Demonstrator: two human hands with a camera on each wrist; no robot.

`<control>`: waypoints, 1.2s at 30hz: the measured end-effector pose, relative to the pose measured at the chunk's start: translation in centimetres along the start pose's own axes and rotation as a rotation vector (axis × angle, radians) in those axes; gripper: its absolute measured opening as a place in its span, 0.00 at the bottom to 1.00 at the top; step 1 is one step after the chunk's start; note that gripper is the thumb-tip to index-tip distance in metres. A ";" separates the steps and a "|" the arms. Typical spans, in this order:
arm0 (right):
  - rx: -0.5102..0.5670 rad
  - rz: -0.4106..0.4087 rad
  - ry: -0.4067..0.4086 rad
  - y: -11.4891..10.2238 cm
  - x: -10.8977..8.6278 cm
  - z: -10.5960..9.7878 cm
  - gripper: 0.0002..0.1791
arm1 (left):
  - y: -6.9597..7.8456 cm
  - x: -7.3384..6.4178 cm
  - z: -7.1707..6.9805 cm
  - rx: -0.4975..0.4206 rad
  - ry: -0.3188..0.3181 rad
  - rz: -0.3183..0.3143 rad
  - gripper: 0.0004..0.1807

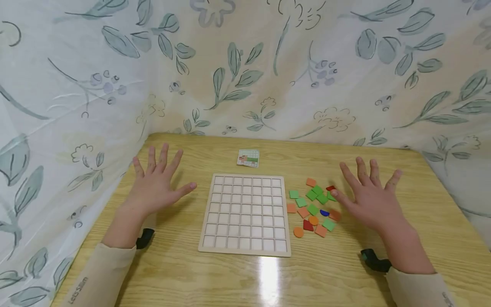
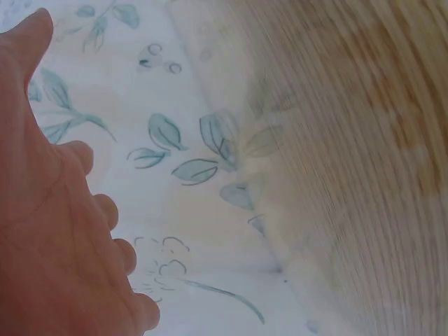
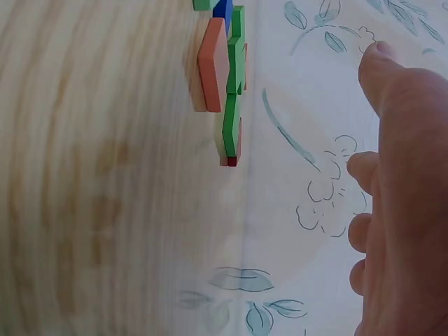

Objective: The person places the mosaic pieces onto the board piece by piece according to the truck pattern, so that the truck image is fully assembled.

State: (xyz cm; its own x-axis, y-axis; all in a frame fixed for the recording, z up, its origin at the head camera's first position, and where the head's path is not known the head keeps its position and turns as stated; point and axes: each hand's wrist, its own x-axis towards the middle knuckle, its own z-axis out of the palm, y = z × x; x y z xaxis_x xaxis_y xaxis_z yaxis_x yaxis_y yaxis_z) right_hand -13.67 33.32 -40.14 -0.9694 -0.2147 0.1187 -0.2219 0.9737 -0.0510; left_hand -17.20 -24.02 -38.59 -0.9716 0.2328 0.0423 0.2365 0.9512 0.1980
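Although many loose coloured pieces are laid out, none is seen in the cells of the pale gridded board, which is set flat near the middle of the surface. From this, the filling of the board is judged not yet begun, with all the visible pieces left to be placed. They are scattered just to the board's right: green and orange squares, orange rounds, a blue half-round and a few red bits. Whether the nearest orange square is in contact with the board's edge cannot be told. Beyond the far edge, a small printed card is placed, by which a pattern may be given; its details are too small to be read.

Farther out, both hands are held palm down with fingers spread wide, and nothing is gripped by either. The left hand is held to the board's left, well apart from it. The right hand is held beside the pieces; its thumb is seen over their outer edge from the head, but a gap is shown in the right wrist view.
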 end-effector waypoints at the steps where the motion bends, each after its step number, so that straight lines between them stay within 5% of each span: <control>1: 0.004 0.004 0.000 -0.1 0.0 0.0 0.51 | 0.0 0.0 0.0 -0.002 -0.005 0.001 0.62; 12: 0.189 0.061 -0.071 -0.3 -0.6 0.7 0.54 | 0.2 -0.5 0.0 -0.191 -0.071 0.050 0.60; 20: 0.254 0.033 0.042 -1.2 -1.0 1.6 0.37 | 1.4 -1.5 0.6 -0.466 -0.110 0.071 0.43; 26: 0.397 0.025 0.157 -1.4 -0.9 2.7 0.20 | 1.4 -2.0 1.6 -0.662 -0.216 0.170 0.23; 36: 0.477 0.025 0.174 -1.1 -0.8 3.7 0.18 | 0.8 -1.2 4.9 -0.774 -0.205 0.285 0.26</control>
State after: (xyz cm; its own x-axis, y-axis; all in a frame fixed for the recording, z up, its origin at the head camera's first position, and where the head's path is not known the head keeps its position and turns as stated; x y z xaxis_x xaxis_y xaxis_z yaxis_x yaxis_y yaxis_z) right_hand -13.02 32.13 -43.89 -0.9523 -0.1366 0.2729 -0.2614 0.8264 -0.4987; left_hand -15.83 -22.59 -43.27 -0.8374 0.5458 0.0286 0.3287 0.4612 0.8242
